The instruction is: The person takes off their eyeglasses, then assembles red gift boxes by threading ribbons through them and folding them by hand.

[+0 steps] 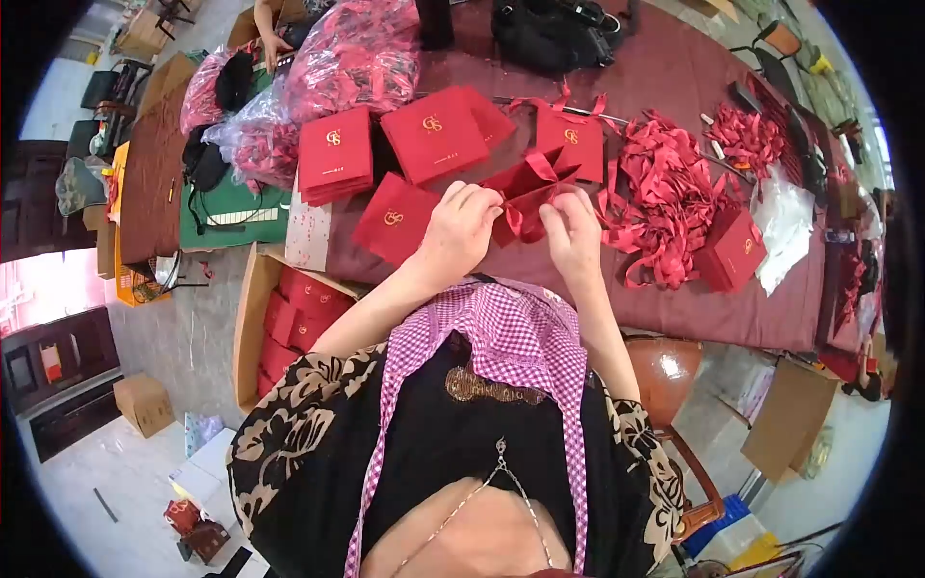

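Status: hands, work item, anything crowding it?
Left hand, right hand: both pinching at bag. Bag between them, table's near side. Crowding: ribbon heap close right, stacked bags ahead-left.

Bright light glows at a pink curtain on the left, near dark wooden furniture, and a grey floor lies under a big table with a dark red cloth, a shiny brown chair beside it, another chair at upper right.
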{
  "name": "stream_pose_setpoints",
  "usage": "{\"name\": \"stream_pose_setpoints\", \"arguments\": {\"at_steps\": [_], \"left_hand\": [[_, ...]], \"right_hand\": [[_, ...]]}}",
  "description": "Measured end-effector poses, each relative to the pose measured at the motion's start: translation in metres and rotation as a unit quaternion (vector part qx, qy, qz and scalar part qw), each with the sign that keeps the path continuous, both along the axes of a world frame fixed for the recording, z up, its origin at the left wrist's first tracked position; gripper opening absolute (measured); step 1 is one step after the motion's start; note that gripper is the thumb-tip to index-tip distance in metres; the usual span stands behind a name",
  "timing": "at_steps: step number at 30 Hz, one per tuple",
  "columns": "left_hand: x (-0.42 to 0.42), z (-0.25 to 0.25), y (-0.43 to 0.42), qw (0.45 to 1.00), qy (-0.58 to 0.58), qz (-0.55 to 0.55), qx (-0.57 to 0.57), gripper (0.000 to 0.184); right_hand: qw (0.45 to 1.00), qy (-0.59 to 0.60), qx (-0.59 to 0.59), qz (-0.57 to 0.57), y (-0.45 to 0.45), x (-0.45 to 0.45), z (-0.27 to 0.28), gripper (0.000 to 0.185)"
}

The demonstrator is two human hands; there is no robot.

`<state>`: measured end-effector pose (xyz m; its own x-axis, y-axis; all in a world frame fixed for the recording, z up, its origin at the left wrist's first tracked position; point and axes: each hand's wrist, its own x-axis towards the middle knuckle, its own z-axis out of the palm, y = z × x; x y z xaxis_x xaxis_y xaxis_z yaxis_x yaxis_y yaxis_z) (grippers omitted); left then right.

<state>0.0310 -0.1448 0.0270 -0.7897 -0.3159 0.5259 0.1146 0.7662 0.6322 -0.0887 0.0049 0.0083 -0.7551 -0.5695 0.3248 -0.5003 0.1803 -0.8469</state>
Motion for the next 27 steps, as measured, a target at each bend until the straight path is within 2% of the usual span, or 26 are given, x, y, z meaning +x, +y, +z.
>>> {"name": "stream_pose_setpoints", "arguments": {"at_steps": [2,4,6,10,12,15,18,19,20,21,22,23,24,25,27], "left_hand": [[0.0,-0.001,-0.002,1.0,-0.001,0.004,0.0,0.016],[0.001,-0.002,-0.004,1.0,-0.008,0.002,-0.013,0.016],[0.001,-0.001,-0.004,1.0,-0.007,-0.001,-0.019,0.015],[0.001,0.0,-0.004,0.999,-0.014,-0.039,-0.03,0.014],[-0.001,0.001,-0.002,0.997,-0.021,-0.055,-0.055,0.015],[-0.004,0.004,-0.001,0.99,-0.013,-0.077,-0.113,0.018],[0.0,0.009,-0.001,0.979,-0.019,-0.099,-0.176,0.021],[-0.002,0.009,0.0,0.975,-0.015,-0.11,-0.19,0.022],[-0.002,0.007,0.001,0.973,-0.025,-0.115,-0.198,0.026],[-0.002,0.008,0.001,0.972,-0.032,-0.134,-0.191,0.029],[-0.003,0.004,0.002,0.971,-0.027,-0.132,-0.197,0.029],[-0.003,0.0,0.005,0.966,-0.015,-0.125,-0.224,0.027],[-0.005,-0.001,0.004,0.968,-0.032,-0.15,-0.199,0.025],[-0.007,0.003,0.004,0.968,-0.051,-0.182,-0.165,0.022],[-0.009,-0.006,0.008,0.963,-0.042,-0.204,-0.172,0.017]], "right_hand": [[0.999,0.034,0.018,0.026,0.003,0.005,0.002,0.014],[0.998,0.005,0.032,0.044,0.011,0.003,0.001,0.014],[0.986,0.085,0.132,0.053,0.016,0.001,0.01,0.014],[0.971,0.222,0.086,-0.036,0.01,-0.003,0.052,0.012],[0.96,0.268,0.077,0.033,0.0,-0.007,0.064,0.009],[0.948,0.255,0.13,0.136,-0.01,-0.013,0.058,0.006],[0.906,0.271,0.243,0.215,-0.016,-0.019,0.052,0.009],[0.916,0.265,0.18,0.242,-0.017,-0.024,0.036,0.012],[0.881,0.287,0.279,0.253,-0.019,-0.026,0.039,0.015],[0.866,0.274,0.319,0.27,-0.017,-0.028,0.035,0.018],[0.91,0.212,0.243,0.261,-0.018,-0.029,0.019,0.02],[0.924,0.14,0.226,0.276,-0.014,-0.031,0.02,0.022],[0.932,0.051,0.221,0.283,-0.012,-0.031,0.013,0.021],[0.932,0.067,0.207,0.29,-0.007,-0.032,0.017,0.019],[0.928,0.031,0.223,0.297,0.002,-0.032,0.019,0.018]]}}
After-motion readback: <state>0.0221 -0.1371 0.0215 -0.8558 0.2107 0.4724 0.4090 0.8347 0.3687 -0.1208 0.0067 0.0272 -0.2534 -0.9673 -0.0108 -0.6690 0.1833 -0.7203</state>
